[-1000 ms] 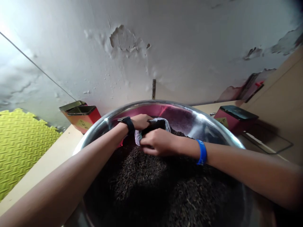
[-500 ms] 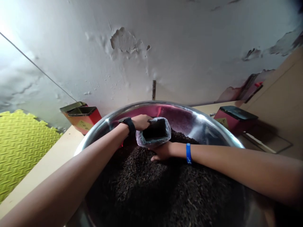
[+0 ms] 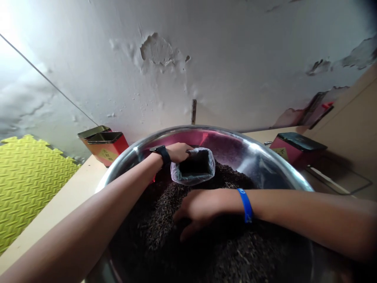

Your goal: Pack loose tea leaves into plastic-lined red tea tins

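A large shiny metal bowl (image 3: 266, 149) holds a heap of dark, loose dried tea leaves (image 3: 165, 208). Among the leaves stands a plastic-lined tin (image 3: 193, 179), its mouth tilted toward me and its inside dark. My left hand (image 3: 178, 152), with a black watch at the wrist, grips the tin's left rim. Nearer to me, my right hand (image 3: 202, 206) reaches down over the leaves, thumb and fingers apart. A blue wristband is on that arm. Shadow hides where the right fingertips meet the leaves.
Left of the bowl stand two red tins (image 3: 110, 147) with open tops. A dark-topped red tin (image 3: 300, 147) is at the right. Behind is a peeling wall (image 3: 235, 67); a yellow foam mat (image 3: 32, 188) lies at the left.
My right hand has left the underside of the plastic-lined tin and come toward me, down over the tea leaves. My left hand keeps its hold on the tin.
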`<action>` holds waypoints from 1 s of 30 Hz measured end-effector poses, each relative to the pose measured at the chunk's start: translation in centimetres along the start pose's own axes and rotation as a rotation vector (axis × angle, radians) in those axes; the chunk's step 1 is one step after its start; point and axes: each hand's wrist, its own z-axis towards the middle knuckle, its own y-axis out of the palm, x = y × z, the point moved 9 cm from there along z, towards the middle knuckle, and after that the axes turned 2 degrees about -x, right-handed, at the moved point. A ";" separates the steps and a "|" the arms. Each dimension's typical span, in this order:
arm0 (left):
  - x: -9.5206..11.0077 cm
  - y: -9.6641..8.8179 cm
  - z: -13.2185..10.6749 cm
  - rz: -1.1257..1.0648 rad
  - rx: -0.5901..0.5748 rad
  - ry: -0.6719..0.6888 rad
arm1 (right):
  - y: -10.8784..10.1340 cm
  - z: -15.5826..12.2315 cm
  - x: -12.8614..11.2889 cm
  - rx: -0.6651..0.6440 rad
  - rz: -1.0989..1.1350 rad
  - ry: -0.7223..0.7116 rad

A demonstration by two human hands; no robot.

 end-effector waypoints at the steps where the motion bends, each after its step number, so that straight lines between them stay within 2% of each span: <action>1: 0.0 0.0 0.0 0.003 0.002 -0.003 | -1.2 -0.3 -0.1 0.078 -0.072 0.001; 5: 0.0 0.0 0.0 0.006 -0.004 -0.025 | -5.6 -1.9 1.3 0.377 -0.216 0.125; 8: 0.3 -0.1 0.0 0.012 -0.001 -0.004 | -7.4 -3.5 4.2 0.535 -0.247 0.258; 10: 0.3 0.0 0.1 0.018 -0.006 0.015 | -7.4 -4.5 6.6 0.573 -0.292 0.378; 13: 0.0 0.2 0.3 0.024 -0.005 0.011 | -6.8 -5.2 9.0 0.550 -0.356 0.505; 15: -0.1 0.2 0.4 0.030 -0.002 0.016 | -6.7 -5.1 9.0 0.536 -0.361 0.502; 18: 0.1 0.3 0.3 0.033 -0.001 0.042 | -7.3 -4.4 6.5 0.557 -0.314 0.378; 21: 0.2 0.2 0.2 0.027 0.011 0.031 | -6.8 -3.1 2.8 0.472 -0.214 0.164; 24: 0.1 0.3 0.2 0.011 0.003 0.016 | -4.2 -1.7 0.3 0.264 -0.074 0.003; 27: 0.1 0.4 0.2 0.001 -0.002 0.026 | -0.6 -0.6 0.8 0.055 0.030 -0.006; 30: 0.1 0.3 0.2 0.003 0.000 0.027 | 2.2 0.1 4.0 -0.014 0.016 0.107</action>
